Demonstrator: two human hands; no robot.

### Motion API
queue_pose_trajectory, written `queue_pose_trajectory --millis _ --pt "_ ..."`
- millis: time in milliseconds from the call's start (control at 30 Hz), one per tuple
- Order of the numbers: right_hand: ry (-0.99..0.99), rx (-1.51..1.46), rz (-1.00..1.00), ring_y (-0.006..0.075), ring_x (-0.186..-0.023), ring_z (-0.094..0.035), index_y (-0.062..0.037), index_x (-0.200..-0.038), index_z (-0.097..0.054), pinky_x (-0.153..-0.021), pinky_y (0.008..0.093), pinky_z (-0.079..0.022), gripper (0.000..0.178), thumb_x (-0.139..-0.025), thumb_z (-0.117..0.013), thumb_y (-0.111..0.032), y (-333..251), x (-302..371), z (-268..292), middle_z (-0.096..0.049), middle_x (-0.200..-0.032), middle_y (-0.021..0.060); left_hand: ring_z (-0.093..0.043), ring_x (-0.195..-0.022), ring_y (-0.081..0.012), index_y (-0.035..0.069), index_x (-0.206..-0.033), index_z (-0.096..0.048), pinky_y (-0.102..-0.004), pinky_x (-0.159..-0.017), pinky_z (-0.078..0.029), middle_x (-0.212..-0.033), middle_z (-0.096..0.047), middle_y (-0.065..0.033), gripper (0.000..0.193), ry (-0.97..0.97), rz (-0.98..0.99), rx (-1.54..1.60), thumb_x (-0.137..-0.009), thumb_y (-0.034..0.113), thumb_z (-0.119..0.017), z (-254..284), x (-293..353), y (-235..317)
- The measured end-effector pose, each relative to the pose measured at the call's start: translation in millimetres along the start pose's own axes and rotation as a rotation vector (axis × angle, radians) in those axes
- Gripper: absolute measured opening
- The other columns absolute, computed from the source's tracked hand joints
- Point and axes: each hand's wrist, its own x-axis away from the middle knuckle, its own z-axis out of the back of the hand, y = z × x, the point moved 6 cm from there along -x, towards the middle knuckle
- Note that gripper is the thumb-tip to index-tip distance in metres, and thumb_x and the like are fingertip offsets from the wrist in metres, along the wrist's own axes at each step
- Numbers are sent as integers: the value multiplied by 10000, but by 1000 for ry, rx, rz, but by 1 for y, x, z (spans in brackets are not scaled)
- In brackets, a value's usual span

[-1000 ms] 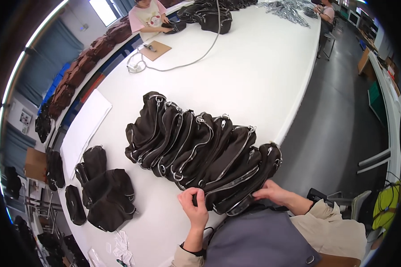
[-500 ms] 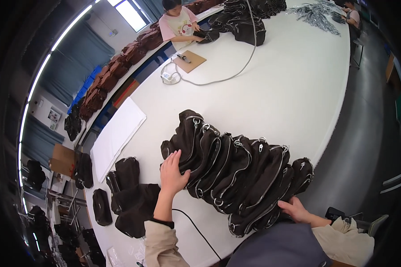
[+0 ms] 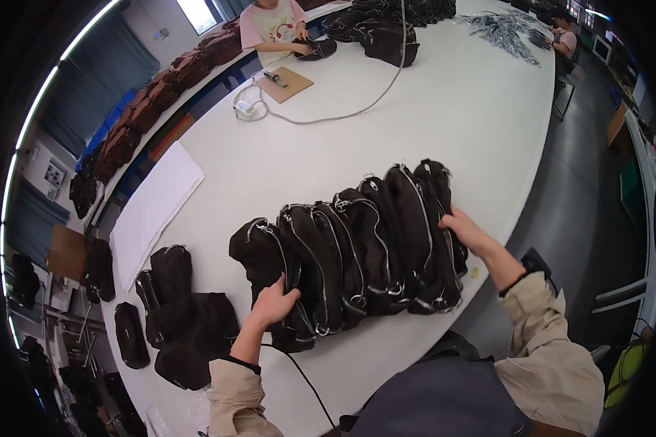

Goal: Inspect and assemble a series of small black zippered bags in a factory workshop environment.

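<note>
A row of dark zippered bags [image 3: 372, 247] with metal rings stands packed side by side on the white table before me. My left hand [image 3: 273, 302] lies on the front of the leftmost bags, index finger and thumb apart; its other fingers are partly hidden. At the row's right end my right hand [image 3: 468, 229] grips the side of the last zippered bag [image 3: 434, 182], thumb against the cloth. Left of my left arm, more dark bags [image 3: 197, 328] lie in a loose group. One small dark bag [image 3: 131, 335] is apart from them near the table's left edge.
White sheets [image 3: 157, 207] lie at the left. Farther off, a corded tool [image 3: 275, 79] rests on a brown board [image 3: 293, 86]. A person [image 3: 273, 29] handles a dark bag across the table. A thin black cable [image 3: 299, 375] runs beside my left forearm.
The bag row has swung round, its right end moving away from me and its left end nearer. My right hand has moved forward with it; my left hand has come down and closer.
</note>
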Motion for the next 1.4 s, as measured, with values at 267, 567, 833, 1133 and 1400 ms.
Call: queue_pose_trajectory --millis 267,567,833,1133,1400 --pt "108 1138 88 308 -1088 -580 18 -1272 -504 -978 368 -431 479 -856 -534 -217 -68 -101 34 -609 -1136 191 -670 -799 -188 -76 -1469 -206 -279 -650 -553 -1011 -662 -156 906 191 0 652 -851 347 -715 -104 114 61" --pt "-382 199 464 96 -830 -633 -19 -1058 -635 -743 254 -514 199 -949 -599 -182 -84 115 -104 -680 -932 51 -466 -1241 -303 112 -1183 -564 -441 -1043 -382 -1181 -549 -114 607 353 -745 -296 -645 239 -815 -78 163 125" --pt "-871 171 57 196 -1146 -578 3 -1392 -412 -962 304 -455 503 -1000 -494 -301 81 222 -223 -599 -1254 123 -532 -1119 -259 91 -1166 -538 -374 -904 -429 -1074 -573 -75 557 206 -899 -545 -636 101 -708 -103 159 99" --pt "-372 50 -115 254 -1182 -559 0 -1493 -191 -982 340 -465 773 -930 -633 -293 80 228 -233 -462 -1384 213 -602 -642 -280 35 -830 -559 -352 -581 -468 -751 -591 -106 267 619 -626 176 -690 83 -781 -62 190 54" --pt "-217 214 274 145 -793 -647 -28 -1306 -498 -645 258 -536 491 -840 -650 -24 30 222 -261 -515 -1179 86 -621 -960 -229 15 -1110 -505 -335 -785 -529 -1161 -520 -145 598 687 -714 528 -673 179 -879 -106 240 -3"
